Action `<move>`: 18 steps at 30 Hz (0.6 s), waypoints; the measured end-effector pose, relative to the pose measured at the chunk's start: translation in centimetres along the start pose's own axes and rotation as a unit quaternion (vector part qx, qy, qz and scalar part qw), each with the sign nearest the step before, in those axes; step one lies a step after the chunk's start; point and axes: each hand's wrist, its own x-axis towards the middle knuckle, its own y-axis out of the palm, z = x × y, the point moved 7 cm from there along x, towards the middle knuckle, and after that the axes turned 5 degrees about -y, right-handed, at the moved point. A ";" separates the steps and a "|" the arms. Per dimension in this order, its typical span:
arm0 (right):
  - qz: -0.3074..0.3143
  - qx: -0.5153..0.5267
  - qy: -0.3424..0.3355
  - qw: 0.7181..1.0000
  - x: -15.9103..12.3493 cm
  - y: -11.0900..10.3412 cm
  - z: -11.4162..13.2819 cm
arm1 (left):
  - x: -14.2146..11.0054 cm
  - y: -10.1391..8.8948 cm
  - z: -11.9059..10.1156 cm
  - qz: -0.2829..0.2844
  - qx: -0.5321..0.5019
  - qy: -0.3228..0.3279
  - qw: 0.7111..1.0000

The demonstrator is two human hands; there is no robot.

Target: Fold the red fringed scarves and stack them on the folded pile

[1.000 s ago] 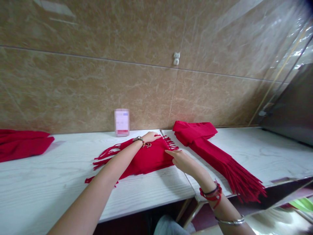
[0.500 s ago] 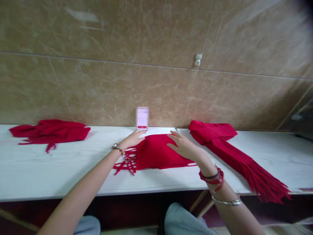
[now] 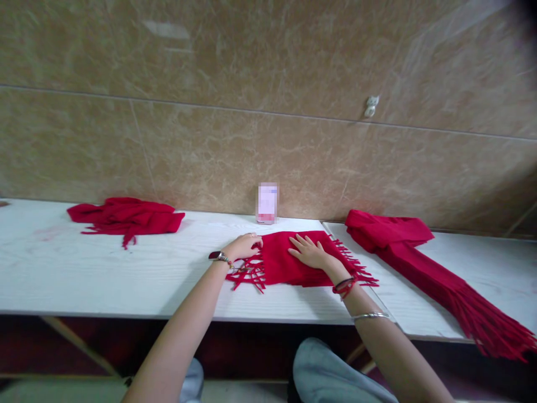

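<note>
A red fringed scarf [image 3: 279,266] lies folded into a flat rectangle on the white table, its fringes spread to the left and right. At its upper left corner, my left hand [image 3: 244,246] has its fingers curled onto the edge by the fringe; the fingertips are partly hidden. My right hand [image 3: 309,253] rests flat on the upper middle of the cloth, fingers spread and palm down.
A crumpled red scarf [image 3: 128,217] lies at the left of the white table [image 3: 126,285]. Another red scarf [image 3: 423,266] is bent at the right, its fringe hanging over the front edge. A phone [image 3: 267,202] leans upright against the marble-patterned wall [image 3: 235,151].
My right hand has come down flat onto the scarf, whose right fringe now shows. My left hand's fingers have curled at the left edge. The view has shifted left.
</note>
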 end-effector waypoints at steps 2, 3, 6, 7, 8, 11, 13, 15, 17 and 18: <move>-0.005 -0.007 -0.004 1.000 0.0 0.2 0.0 | -0.4 -0.3 1.1 0.010 0.049 -0.060 0.997; -0.011 -0.008 -0.004 1.000 0.0 0.3 0.0 | -0.7 -0.6 2.0 0.012 0.070 -0.095 0.993; -0.032 -0.008 -0.002 0.999 0.0 0.5 -0.2 | -1.9 -1.9 4.4 0.009 0.106 -0.183 0.977; -0.036 -0.008 -0.003 0.999 0.1 0.5 -0.3 | -2.2 -2.3 4.9 0.006 0.111 -0.201 0.973; -0.038 -0.008 -0.003 0.999 0.1 0.6 -0.3 | -2.3 -2.6 5.2 0.003 0.116 -0.215 0.970; -0.036 -0.003 0.000 0.999 0.1 0.6 -0.4 | -1.7 -3.0 4.1 -0.023 0.119 -0.193 0.974; -0.033 -0.004 0.002 0.999 0.1 0.5 -0.3 | -0.7 -2.7 1.7 -0.057 0.100 -0.108 0.987; -0.031 -0.008 -0.002 0.999 0.1 0.4 -0.1 | 0.1 -1.7 -0.7 -0.067 0.076 -0.015 0.995; -0.031 -0.008 -0.005 0.999 0.0 0.3 -0.1 | 0.4 -0.4 -1.5 -0.038 0.064 0.008 0.997; -0.033 -0.006 -0.005 0.999 0.0 0.3 0.0 | 0.4 0.1 -1.2 -0.022 0.067 -0.019 0.997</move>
